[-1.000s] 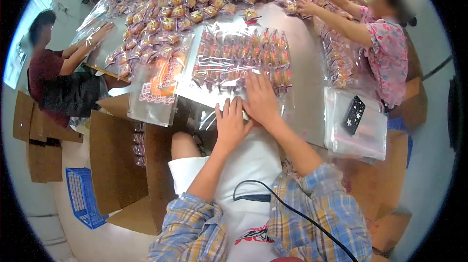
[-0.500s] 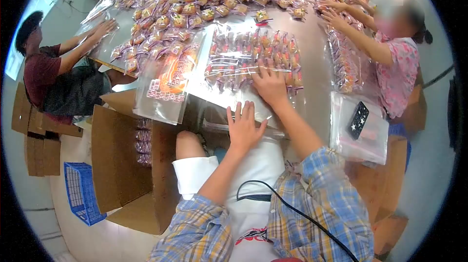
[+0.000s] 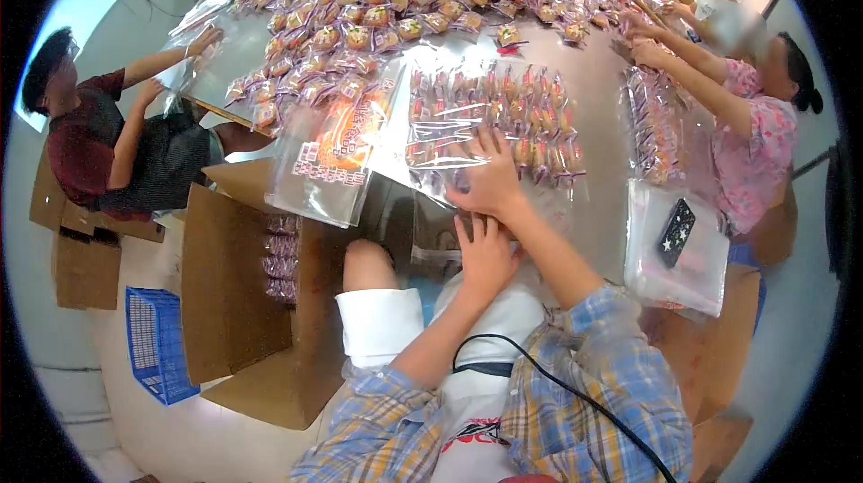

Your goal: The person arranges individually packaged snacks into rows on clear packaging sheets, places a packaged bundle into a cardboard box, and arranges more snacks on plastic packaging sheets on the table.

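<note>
In front of me a clear plastic bag [image 3: 493, 87] lies flat on the metal table, with wrapped snack cakes [image 3: 542, 114] packed inside in rows. My right hand [image 3: 493, 179] rests on the near part of this bag, fingers spread and palm down. Just below it, at the table's near edge, my left hand [image 3: 488, 254] lies over the bag's loose open end, its fingers apart and close to my right wrist. Whether the left fingertips press on the plastic is hard to make out.
Loose wrapped cakes [image 3: 378, 6] heap across the far table. Printed bags [image 3: 334, 155] lie left of my bag, above a cardboard box [image 3: 235, 285]. A phone [image 3: 676, 231] sits on clear bags [image 3: 647, 272] at right. Co-workers [image 3: 108, 137] work on both sides.
My left hand has moved up and right, close against my right wrist. My right hand stays on the bag. The co-worker at left has raised one hand with clear plastic; the view has shifted slightly.
</note>
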### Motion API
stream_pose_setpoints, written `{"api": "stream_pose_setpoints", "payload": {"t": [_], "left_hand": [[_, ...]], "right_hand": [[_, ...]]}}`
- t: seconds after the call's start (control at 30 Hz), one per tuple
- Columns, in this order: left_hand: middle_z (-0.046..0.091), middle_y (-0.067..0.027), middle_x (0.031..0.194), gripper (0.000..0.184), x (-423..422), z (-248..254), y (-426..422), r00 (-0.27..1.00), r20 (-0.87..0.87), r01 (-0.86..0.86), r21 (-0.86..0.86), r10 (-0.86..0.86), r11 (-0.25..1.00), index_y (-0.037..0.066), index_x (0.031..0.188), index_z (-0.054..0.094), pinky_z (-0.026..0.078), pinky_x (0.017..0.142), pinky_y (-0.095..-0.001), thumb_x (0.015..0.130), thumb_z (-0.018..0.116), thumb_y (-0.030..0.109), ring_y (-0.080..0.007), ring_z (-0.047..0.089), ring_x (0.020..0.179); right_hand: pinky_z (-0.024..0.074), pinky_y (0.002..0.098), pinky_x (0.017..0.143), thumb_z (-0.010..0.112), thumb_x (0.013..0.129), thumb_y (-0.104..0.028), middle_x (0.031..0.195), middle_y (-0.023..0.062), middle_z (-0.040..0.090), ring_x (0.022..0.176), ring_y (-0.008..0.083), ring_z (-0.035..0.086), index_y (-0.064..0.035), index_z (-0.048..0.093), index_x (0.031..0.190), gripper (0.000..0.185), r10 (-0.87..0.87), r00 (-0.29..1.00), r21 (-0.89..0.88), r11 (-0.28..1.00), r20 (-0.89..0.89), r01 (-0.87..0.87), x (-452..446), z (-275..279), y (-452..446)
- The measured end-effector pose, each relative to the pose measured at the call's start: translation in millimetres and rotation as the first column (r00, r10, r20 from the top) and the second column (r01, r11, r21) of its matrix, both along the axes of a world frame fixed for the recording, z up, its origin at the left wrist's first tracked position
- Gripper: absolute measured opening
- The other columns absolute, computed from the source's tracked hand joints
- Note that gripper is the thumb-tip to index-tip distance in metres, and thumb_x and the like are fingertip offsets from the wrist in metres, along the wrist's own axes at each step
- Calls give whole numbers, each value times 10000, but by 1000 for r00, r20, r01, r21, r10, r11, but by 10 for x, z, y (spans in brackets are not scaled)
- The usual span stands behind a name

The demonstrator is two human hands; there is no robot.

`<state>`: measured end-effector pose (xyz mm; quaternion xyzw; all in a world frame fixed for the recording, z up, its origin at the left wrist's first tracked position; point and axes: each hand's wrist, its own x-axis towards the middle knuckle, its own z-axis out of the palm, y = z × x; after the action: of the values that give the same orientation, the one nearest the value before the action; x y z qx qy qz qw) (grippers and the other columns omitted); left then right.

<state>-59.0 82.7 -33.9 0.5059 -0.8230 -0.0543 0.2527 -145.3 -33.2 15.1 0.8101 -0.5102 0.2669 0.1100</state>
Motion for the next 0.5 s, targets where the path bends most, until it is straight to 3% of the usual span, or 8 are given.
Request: {"api": "stream_pose_setpoints", "payload": {"t": [0.13,0.17,0.23,0.27,0.33,0.4,0.43,0.5], "left_hand": [[645,-167,1264,446,112,213,107,990,-101,112,121,-100,986,47,1115,748,416,1063,-574,769,798,324,-371,539,1275],[667,-154,1219,416,206,279,102,978,-160,157,157,-131,975,51,1093,751,449,1026,-540,759,804,292,-354,572,1225],[685,-132,1135,337,581,216,164,910,-394,82,-130,-128,988,68,1054,745,472,949,-468,740,809,173,-333,614,1122],[675,-151,1139,360,783,288,211,915,-403,-102,-204,12,974,47,1117,718,481,940,-449,772,796,112,-333,628,1076],[647,-190,1156,544,977,505,62,809,-465,-456,-109,360,883,-50,1280,611,480,935,-455,858,827,218,-315,602,1096],[677,-138,1019,413,1057,513,-75,718,-560,-371,196,414,908,-58,1186,661,510,851,-392,977,746,289,-237,632,948],[673,-108,951,369,1090,512,-140,691,-557,-217,448,461,867,-50,1132,679,506,799,-365,1015,695,300,-200,616,879],[664,-47,813,381,1117,463,-233,659,-512,150,807,550,571,-33,1025,715,497,694,-312,1091,595,322,-127,586,740]], "right_hand": [[313,561,1208,789,818,-475,1463,170,627,1451,427,475,-122,680,1352,650,71,993,33,997,95,-74,185,-72,54],[338,548,1196,789,858,-444,1328,126,713,1396,385,542,-109,684,1340,597,38,998,-4,999,57,-38,236,-96,60],[345,546,1191,788,859,-424,1313,120,713,1384,385,548,-98,685,1330,582,3,1000,-10,1000,0,-3,264,-28,45],[365,551,1166,785,860,-413,1303,119,710,1359,382,562,-95,684,1329,576,-16,1000,-11,1000,1,16,304,-51,67],[404,560,1115,779,861,-392,1284,118,704,1310,377,590,-91,682,1325,562,-55,998,-11,998,1,55,390,-60,111],[489,528,1020,786,838,-385,1287,103,689,1250,379,621,-102,682,1340,586,-63,997,-177,983,-35,56,476,11,120],[510,535,976,780,851,-421,1304,71,689,1223,367,643,-140,693,1326,559,-70,997,-199,978,-42,61,494,2,99],[533,541,911,774,855,-452,1329,42,687,1195,347,658,-170,710,1296,527,-21,1000,-178,984,-23,17,479,-75,-4]]}}
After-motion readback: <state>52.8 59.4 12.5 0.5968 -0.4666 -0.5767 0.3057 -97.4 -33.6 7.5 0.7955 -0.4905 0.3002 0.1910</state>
